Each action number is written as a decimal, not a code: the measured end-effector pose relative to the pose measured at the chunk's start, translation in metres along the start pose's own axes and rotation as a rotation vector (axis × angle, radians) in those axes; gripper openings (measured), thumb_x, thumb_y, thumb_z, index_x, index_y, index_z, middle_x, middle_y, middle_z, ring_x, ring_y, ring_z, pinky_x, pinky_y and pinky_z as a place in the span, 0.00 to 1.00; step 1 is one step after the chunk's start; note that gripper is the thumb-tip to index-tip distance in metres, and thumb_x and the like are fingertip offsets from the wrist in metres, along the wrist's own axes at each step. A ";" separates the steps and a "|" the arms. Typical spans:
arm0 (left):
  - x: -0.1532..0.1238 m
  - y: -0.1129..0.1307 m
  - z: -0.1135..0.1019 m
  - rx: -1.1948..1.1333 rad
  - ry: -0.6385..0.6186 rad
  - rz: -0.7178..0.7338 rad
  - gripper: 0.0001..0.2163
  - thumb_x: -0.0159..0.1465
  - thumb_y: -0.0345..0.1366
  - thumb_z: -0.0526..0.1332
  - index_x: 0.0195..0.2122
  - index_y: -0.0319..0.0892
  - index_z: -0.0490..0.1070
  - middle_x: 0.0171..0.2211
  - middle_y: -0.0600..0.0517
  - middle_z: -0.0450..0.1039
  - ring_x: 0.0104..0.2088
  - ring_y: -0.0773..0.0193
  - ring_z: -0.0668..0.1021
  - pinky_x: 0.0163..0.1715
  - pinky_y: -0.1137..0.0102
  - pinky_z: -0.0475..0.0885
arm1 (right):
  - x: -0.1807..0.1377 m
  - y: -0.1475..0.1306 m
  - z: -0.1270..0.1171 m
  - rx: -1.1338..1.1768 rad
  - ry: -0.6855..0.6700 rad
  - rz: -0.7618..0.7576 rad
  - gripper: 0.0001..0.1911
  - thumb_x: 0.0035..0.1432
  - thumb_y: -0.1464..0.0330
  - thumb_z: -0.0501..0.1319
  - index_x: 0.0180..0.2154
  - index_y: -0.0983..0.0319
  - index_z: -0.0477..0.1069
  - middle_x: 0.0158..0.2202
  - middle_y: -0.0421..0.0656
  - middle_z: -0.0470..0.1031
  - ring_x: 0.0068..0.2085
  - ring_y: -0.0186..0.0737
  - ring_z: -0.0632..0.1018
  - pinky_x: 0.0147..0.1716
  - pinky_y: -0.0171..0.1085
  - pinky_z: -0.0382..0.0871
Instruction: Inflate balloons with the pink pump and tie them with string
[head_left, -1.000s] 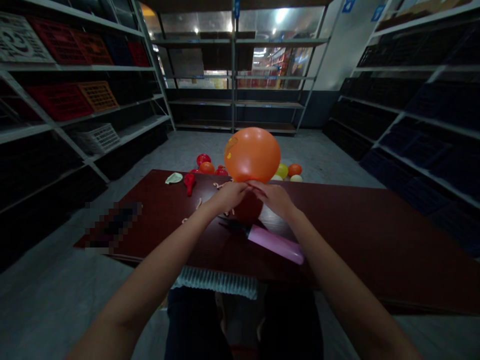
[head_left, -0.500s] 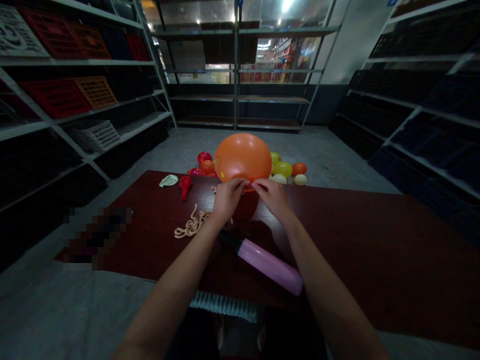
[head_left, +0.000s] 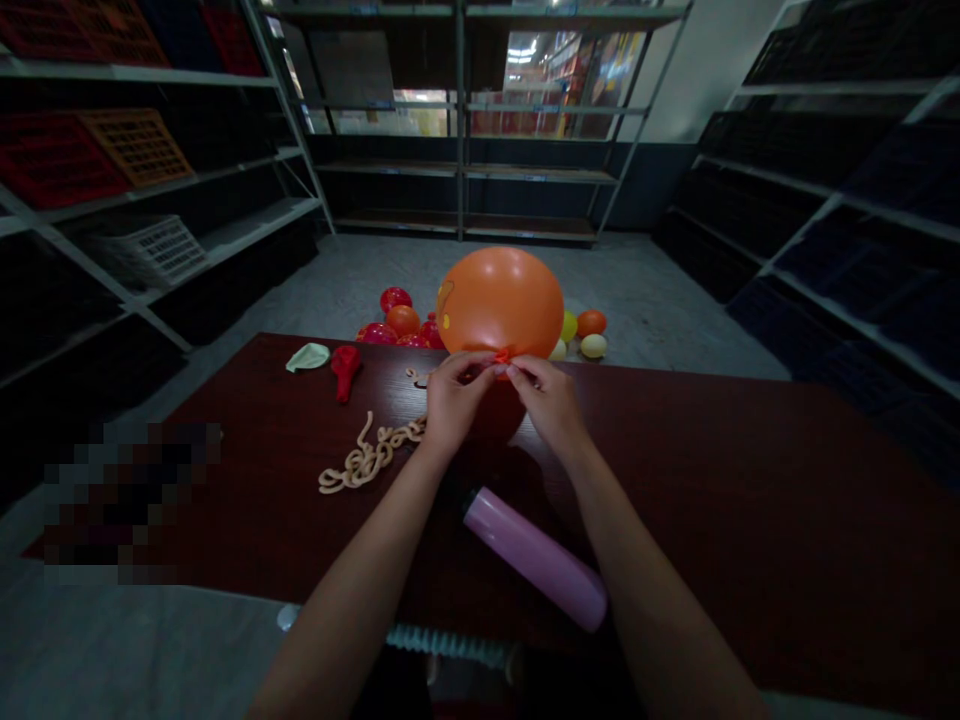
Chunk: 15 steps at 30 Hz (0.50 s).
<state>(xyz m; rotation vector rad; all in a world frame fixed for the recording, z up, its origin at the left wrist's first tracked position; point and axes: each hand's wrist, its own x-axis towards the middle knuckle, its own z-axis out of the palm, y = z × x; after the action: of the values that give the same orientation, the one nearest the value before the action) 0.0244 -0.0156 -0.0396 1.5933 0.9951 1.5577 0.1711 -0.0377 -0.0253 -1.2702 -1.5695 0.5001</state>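
Observation:
A large inflated orange balloon (head_left: pixel 501 300) with a printed pattern on its left side stands over the table's far edge, its neck toward me. My left hand (head_left: pixel 457 400) pinches the neck from the left, fingers closed. From the right, my right hand (head_left: pixel 547 400) also pinches the neck, its fingertips meeting those of the left. Below my hands a pink hand pump (head_left: pixel 536 560) with a black end lies slanted on the table. Left of my left wrist sits a tangle of beige cord-like strands (head_left: pixel 367 462); its right part is partly hidden.
On the dark red table (head_left: pixel 712 480) lie an uninflated red balloon (head_left: pixel 346 372) and a pale green balloon (head_left: pixel 308 357). Red balloons (head_left: pixel 395 299) and yellow balloons (head_left: pixel 570 325) rest on the floor beyond. Metal shelving (head_left: pixel 461 120) with crates stands around.
My view has tipped downward and shifted, so the table sits differently in the picture. Both hands stay at the orange balloon's neck, where an orange bunch now shows above the fingertips.

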 end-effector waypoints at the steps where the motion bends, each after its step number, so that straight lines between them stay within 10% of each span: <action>1: 0.000 0.002 0.000 0.000 0.013 0.002 0.08 0.59 0.40 0.70 0.37 0.43 0.82 0.34 0.50 0.79 0.34 0.64 0.78 0.34 0.71 0.72 | -0.001 -0.001 0.001 0.017 -0.010 0.008 0.14 0.61 0.58 0.58 0.34 0.59 0.79 0.33 0.43 0.79 0.34 0.42 0.76 0.37 0.38 0.68; 15: -0.009 0.006 0.010 -0.118 0.126 -0.183 0.10 0.59 0.41 0.69 0.30 0.39 0.76 0.30 0.50 0.77 0.31 0.65 0.77 0.34 0.71 0.71 | -0.006 -0.001 0.008 0.253 0.208 0.200 0.16 0.58 0.56 0.62 0.31 0.62 0.78 0.19 0.36 0.66 0.22 0.32 0.65 0.24 0.34 0.57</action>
<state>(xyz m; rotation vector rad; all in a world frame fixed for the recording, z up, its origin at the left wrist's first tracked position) 0.0351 -0.0262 -0.0393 1.2996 1.0643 1.5746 0.1637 -0.0412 -0.0300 -1.2459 -1.1726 0.6493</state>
